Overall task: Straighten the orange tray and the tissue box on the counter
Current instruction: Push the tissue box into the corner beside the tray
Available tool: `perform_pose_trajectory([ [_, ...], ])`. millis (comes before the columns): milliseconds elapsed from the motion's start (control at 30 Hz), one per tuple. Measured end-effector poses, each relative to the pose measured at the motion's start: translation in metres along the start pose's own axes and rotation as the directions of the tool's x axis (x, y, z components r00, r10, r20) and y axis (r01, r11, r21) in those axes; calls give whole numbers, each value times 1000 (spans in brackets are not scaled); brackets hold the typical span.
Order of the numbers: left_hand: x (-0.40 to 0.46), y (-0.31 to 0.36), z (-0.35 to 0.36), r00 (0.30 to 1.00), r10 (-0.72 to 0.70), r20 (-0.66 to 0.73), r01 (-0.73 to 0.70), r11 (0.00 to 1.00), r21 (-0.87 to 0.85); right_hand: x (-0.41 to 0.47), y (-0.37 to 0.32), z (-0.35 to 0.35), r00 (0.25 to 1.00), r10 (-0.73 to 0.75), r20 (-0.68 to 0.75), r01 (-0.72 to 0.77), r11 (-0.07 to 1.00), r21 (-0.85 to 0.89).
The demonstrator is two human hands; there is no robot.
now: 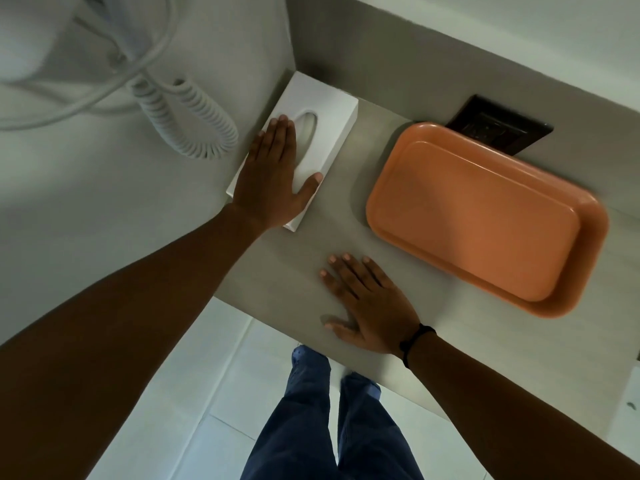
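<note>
Left hand (273, 174) flat on tissue box (332, 123), 10 o'clock, gripping nothing. Right hand (367, 306) released, flat on table (294, 265). Orange tray (485, 216), 2 o'clock, skewed, untouched.

Dim, soft, even light. The orange tray (485, 216) throws a faint shadow leftward onto the worktop (287, 271). Wide-angle distortion bends the edges; the hair dryer (38, 32) at upper left is blurred.

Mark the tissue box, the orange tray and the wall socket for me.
tissue box (332, 133): head view, bare top right of the slot.
orange tray (474, 220): head view, flat floor.
wall socket (502, 129): head view, dark faceplate.
</note>
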State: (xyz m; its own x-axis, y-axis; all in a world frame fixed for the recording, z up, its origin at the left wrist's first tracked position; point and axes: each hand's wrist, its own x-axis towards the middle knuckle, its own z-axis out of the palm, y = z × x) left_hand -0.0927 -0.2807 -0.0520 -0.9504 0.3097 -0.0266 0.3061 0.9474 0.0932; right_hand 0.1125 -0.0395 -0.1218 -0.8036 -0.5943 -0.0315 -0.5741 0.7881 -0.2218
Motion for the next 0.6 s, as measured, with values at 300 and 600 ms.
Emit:
perform_pose_trajectory([
  [300,14,1,-2,999,-13,-38,10,998,-66,1,-3,-10,1000,-8,-9,8,999,43],
  [600,-65,-1,-8,979,-133,-155,126,991,-52,170,-2,-102,625,779,-40,-364,337,868],
])
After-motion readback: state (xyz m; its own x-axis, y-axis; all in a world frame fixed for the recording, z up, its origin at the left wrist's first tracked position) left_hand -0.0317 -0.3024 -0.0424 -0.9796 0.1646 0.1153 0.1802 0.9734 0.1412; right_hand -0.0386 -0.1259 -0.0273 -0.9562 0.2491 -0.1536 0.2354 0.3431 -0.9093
